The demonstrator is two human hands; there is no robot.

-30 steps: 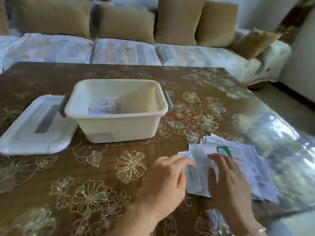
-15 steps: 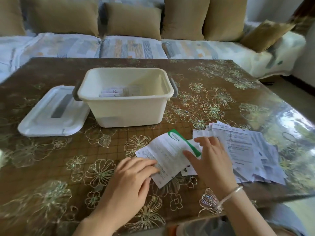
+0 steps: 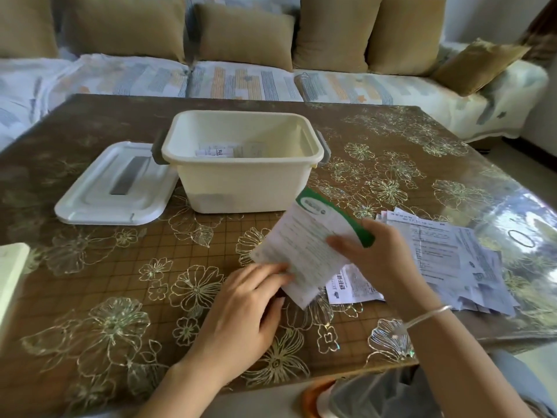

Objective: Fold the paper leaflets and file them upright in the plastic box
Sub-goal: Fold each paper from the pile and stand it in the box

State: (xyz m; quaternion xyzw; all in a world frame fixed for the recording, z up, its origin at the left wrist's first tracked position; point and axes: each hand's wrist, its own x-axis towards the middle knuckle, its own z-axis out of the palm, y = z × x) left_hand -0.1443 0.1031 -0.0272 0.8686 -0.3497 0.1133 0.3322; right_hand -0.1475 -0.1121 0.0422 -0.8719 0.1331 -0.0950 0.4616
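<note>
Leaflet at centre frame is pinched at opposite corners by fingers of left hand and right hand, tilted off the table, apparently for folding.

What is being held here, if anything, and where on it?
One green-banded leaflet, held by both hands: the left hand pinches its near lower edge, and the right hand grips its right edge with the thumb on top.
</note>
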